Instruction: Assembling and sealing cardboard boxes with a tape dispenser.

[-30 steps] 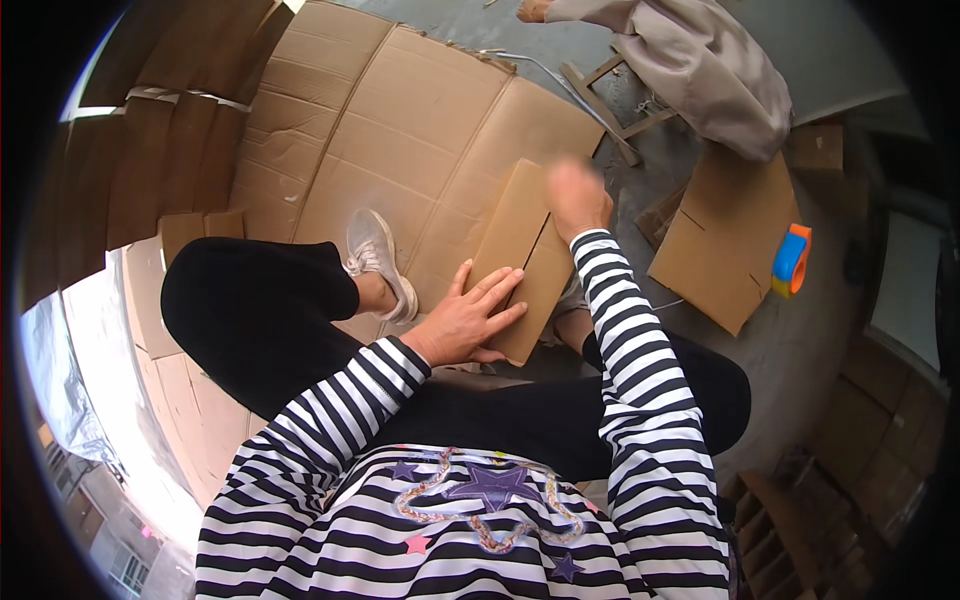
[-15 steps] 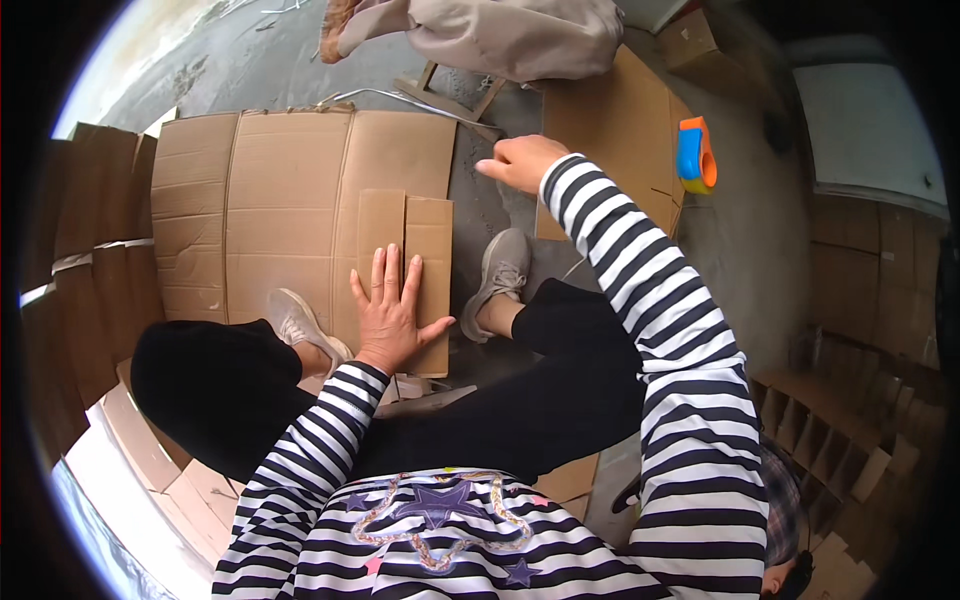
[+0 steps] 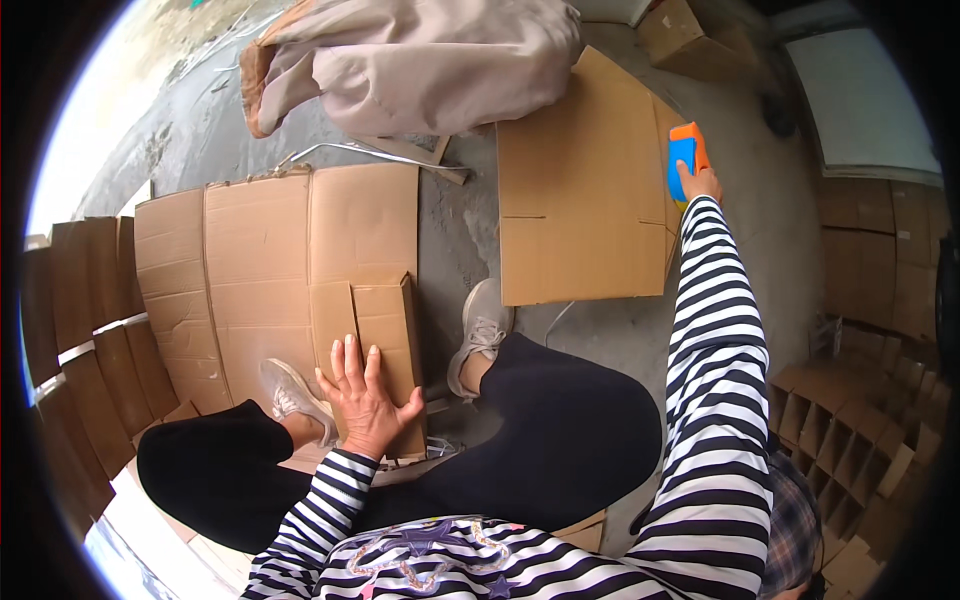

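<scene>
My left hand lies flat, fingers spread, on the folded flaps of a small brown cardboard box. Beneath and beyond those flaps is a large creased cardboard sheet. Far out to the right, my right hand is closed around an orange and blue tape dispenser, with its thumb on the blue side. The dispenser is at the right edge of another flat cardboard piece; whether it rests on it I cannot tell.
A beige cloth-covered bundle stands at the far side, with a thin metal rod in front. Cardboard stacks line the left. Divided cartons are at the lower right, next to a person in a plaid garment.
My right hand has reached right and taken hold of the tape dispenser. The left hand stays pressed on the flaps. The view has shifted, so the cardboard appears lower.
</scene>
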A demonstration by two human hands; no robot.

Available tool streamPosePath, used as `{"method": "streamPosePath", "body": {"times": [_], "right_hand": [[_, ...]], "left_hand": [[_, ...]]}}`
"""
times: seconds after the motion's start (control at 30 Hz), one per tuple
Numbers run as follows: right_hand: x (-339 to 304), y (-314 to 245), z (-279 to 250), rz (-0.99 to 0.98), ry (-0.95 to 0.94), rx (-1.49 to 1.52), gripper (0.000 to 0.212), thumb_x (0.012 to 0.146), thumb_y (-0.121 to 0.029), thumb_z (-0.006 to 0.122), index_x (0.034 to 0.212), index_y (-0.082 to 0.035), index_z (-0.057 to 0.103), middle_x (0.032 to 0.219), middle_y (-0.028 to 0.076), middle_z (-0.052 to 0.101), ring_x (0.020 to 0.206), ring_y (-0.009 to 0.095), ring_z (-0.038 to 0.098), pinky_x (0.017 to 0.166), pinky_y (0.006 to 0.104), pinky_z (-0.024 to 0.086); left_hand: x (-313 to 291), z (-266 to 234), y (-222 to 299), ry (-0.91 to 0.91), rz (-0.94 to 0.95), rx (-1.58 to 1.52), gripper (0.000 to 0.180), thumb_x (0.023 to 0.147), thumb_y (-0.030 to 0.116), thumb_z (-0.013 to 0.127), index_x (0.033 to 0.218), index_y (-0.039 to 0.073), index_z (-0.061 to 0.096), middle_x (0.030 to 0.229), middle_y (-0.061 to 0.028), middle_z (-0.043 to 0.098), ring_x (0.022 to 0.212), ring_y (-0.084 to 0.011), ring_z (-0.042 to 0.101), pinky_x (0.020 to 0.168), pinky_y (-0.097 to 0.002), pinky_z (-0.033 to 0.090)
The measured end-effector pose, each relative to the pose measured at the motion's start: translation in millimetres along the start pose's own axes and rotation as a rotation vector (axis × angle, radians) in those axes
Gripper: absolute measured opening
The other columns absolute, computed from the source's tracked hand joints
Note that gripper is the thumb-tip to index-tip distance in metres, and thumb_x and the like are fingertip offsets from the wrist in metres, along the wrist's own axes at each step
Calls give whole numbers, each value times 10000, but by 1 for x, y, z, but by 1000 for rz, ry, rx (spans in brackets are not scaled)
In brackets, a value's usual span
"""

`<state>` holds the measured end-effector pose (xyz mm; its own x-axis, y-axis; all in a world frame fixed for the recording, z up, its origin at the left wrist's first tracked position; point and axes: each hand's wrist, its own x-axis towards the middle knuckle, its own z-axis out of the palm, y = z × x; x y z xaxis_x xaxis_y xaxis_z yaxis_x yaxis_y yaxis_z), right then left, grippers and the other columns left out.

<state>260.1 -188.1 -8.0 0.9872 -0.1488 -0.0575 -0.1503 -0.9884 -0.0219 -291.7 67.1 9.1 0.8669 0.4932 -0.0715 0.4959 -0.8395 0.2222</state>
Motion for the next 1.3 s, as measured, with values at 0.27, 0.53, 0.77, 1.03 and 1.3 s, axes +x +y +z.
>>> {"method": "streamPosePath", "body": {"times": [0.27, 0.53, 0.77, 1.03, 1.3], "right_hand": [[38, 54, 16, -98, 56, 121, 624, 709, -505, 702, 1028, 27, 638, 1013, 206, 654, 942, 351, 630, 843, 397, 476], [-87, 62, -81, -100, -309, 1252, 471, 827, -402, 660, 1060, -1, 579, 885, 94, 663, 806, 186, 646, 792, 320, 506], [-229, -3, -174, -528, -820, 1470, 482, 889, -444, 543, 1050, 9, 559, 827, 123, 651, 764, 196, 651, 750, 319, 538], [-370, -133, -241, -835, -1091, 960, 416, 873, -392, 564, 1002, 2, 532, 778, 98, 624, 671, 152, 610, 663, 278, 507], [-441, -212, -215, -919, -1349, 602, 457, 839, -420, 619, 1006, -3, 536, 766, 69, 609, 651, 124, 592, 625, 247, 503]], "left_hand": [[26, 5, 14, 116, -47, -125, 755, 630, 415, 736, 1221, 107, 381, 1407, -194, 291, 1297, -388, 270, 981, -638, 171], [12, -12, -16, 175, -53, -141, 707, 605, 364, 743, 1190, 106, 440, 1382, -181, 315, 1262, -374, 309, 988, -606, 202], [3, -3, -29, 189, -165, -116, 735, 608, 385, 733, 1226, 118, 438, 1402, -161, 308, 1285, -357, 280, 1016, -612, 165], [-1, 13, -44, 201, -91, -42, 832, 720, 577, 596, 1375, 114, 374, 1480, -128, 226, 1355, -282, 209, 996, -678, 142], [-12, 24, -51, 258, -58, -48, 775, 764, 625, 526, 1333, 105, 443, 1451, -104, 301, 1319, -236, 274, 989, -655, 184]]}}
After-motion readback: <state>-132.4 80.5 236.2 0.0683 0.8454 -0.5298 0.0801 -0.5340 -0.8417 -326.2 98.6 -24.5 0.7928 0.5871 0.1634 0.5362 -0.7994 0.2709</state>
